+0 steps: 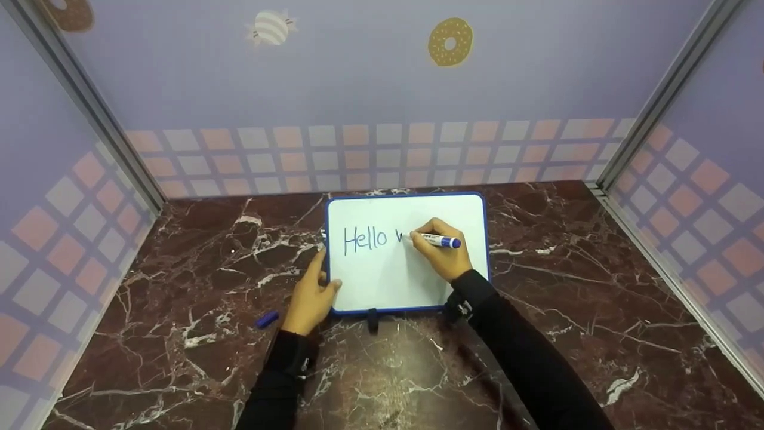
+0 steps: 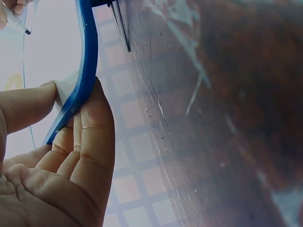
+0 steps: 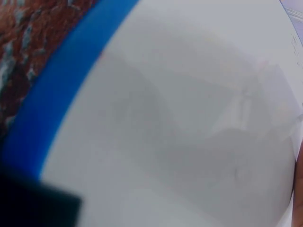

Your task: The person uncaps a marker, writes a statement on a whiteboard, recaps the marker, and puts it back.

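Note:
A small whiteboard [image 1: 382, 280] with a blue frame [image 2: 87, 61] lies on the marble table, with "Hello" and the start of another letter written on it in blue. My right hand [image 1: 439, 254] grips a blue marker [image 1: 440, 240], its tip touching the board just right of "Hello". At the board's left edge my left hand [image 1: 310, 295] holds the frame; its thumb lies on the white surface and its fingers [image 2: 90, 142] run along the blue edge. The right wrist view shows only the white board [image 3: 189, 118] and its blue frame [image 3: 61, 90] up close.
A blue marker cap [image 1: 267, 319] lies on the dark red marble table [image 1: 567, 280] left of my left hand. Patterned walls [image 1: 382, 89] close the table in at the back and on both sides.

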Action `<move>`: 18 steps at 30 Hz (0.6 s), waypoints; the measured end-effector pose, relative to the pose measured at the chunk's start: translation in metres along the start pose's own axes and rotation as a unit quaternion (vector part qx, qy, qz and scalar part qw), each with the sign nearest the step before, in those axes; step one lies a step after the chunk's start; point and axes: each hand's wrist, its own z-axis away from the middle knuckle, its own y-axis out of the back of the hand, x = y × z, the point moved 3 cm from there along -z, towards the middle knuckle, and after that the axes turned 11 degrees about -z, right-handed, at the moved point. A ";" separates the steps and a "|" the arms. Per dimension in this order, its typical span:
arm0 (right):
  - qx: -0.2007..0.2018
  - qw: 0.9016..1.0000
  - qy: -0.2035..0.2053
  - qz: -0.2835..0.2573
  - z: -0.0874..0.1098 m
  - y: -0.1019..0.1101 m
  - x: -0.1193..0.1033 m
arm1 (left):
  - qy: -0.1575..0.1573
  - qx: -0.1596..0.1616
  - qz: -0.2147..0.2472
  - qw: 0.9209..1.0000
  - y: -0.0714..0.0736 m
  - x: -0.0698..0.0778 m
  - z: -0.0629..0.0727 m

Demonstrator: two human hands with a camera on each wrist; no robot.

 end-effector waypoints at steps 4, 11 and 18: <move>-0.002 1.000 -0.002 -0.004 -0.001 0.000 -0.001 | -0.005 0.005 -0.002 1.000 0.000 0.001 -0.001; -0.002 1.000 -0.003 -0.001 -0.002 0.001 0.001 | -0.009 0.002 -0.003 1.000 0.000 0.001 -0.001; 0.006 1.000 -0.011 -0.006 0.000 -0.001 -0.003 | -0.009 -0.006 0.005 1.000 -0.001 0.000 0.000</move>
